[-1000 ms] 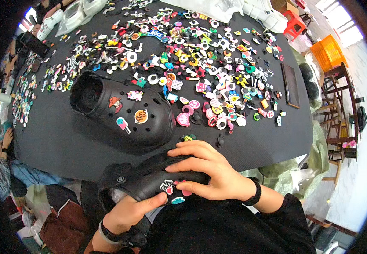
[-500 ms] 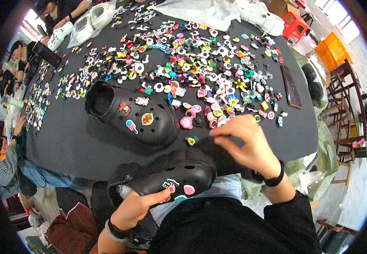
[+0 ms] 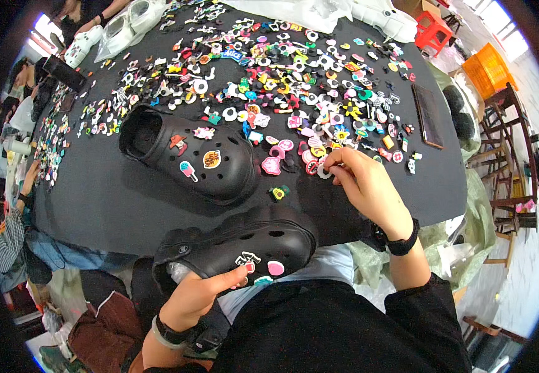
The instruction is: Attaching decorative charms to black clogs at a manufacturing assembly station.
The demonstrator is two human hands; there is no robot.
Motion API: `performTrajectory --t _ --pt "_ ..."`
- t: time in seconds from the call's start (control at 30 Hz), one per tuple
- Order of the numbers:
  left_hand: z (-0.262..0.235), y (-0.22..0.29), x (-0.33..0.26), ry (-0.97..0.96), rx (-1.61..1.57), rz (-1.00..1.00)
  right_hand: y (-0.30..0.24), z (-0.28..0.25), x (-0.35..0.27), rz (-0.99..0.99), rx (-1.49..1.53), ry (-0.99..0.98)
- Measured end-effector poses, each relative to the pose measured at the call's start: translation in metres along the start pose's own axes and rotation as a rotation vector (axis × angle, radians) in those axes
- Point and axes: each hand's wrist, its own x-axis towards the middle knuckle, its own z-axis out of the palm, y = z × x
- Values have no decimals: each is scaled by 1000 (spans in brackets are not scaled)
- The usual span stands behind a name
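Observation:
My left hand (image 3: pixel 192 298) grips a black foam clog (image 3: pixel 220 245) at the table's near edge, thumb over its side. On that clog sit a black-and-white lettered charm (image 3: pixel 248 261), a pink oval charm (image 3: pixel 276 268) and a teal charm (image 3: pixel 263 281). With fingertips pinched, my right hand (image 3: pixel 363 186) is on a small white-edged shoe charm (image 3: pixel 324 171) beside the charm pile. A second black clog (image 3: pixel 185 155) rests on the table, bearing a popsicle charm (image 3: pixel 187 171), an orange charm (image 3: pixel 211 160) and others. Between the clogs lies an avocado charm (image 3: pixel 278 193).
Loose charms (image 3: pixel 263 81) spread across the black table (image 3: pixel 95 205). A phone (image 3: pixel 428 116) lies at the right edge. White clogs in plastic (image 3: pixel 129 28) stand at the far left; a co-worker's hand (image 3: pixel 31 177) rests on the left side. An orange crate (image 3: pixel 488 71) is off to the right.
My right hand has moved up and slightly right, from near the held clog to the edge of the charm pile. My left hand keeps its hold on the clog.

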Motion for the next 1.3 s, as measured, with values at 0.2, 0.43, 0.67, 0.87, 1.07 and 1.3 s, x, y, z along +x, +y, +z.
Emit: performTrajectory --t 0.2,0.43,0.67,0.87,1.07,1.3 --pt "0 5 1 -25 -26 10 2 -10 0 50 8 17" --pt "-3 10 4 -19 -81 -14 12 -14 3 -134 -388 131" --pt "-6 17 7 -83 50 52 15 3 34 -214 -479 39" --pt "6 19 7 -95 90 76 21 7 38 -207 -447 26" --pt "6 16 5 -68 183 92 20 5 38 -162 -399 1" --pt "11 4 6 -37 142 193 -4 -7 22 -73 -173 1"
